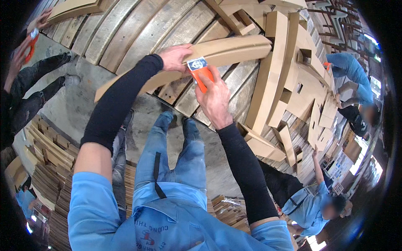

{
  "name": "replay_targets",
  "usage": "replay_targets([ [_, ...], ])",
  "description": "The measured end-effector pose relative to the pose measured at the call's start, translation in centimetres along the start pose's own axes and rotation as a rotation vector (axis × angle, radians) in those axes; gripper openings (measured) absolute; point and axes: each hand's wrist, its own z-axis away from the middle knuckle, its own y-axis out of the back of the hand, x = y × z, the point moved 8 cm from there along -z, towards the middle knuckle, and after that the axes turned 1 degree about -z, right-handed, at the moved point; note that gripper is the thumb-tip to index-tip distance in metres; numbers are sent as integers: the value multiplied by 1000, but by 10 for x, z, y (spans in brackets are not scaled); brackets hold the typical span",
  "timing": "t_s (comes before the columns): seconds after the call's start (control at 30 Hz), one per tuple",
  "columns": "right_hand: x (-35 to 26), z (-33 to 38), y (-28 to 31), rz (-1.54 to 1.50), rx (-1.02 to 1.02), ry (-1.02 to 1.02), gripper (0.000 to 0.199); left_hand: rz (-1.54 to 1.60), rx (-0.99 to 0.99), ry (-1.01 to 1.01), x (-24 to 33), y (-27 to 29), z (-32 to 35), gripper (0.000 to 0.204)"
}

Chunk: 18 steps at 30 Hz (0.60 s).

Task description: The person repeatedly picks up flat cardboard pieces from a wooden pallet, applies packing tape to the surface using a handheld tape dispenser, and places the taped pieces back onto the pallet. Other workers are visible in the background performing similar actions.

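A long folded cardboard piece (240, 48) lies across the wooden slatted table (125, 31), its left end reaching out past the table edge. My left hand (176, 57) grips it near the middle, thumb and fingers closed on its sides. In my right hand (214, 98) is an orange tape dispenser (201, 80), fingers wrapped around it. Its head, with a blue and white label, rests against the cardboard just right of my left hand. Whether tape is stuck down there is hidden by the dispenser.
Several folded cardboard pieces (268, 79) crowd the table's right side. A co-worker's hands (19, 56) hold another orange dispenser at the far left; two people in blue shirts (307, 209) work on the right. Flat cardboard stacks (46, 188) stand lower left.
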Motion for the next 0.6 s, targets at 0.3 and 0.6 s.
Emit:
replay_targets([
  [0.3,-5,-43,-22,43,-71,-46,37,-493,698,48,22,-29,76,52],
  [0.6,1,-9,-15,11,-129,-6,38,-556,522,256,13,-30,70,47],
])
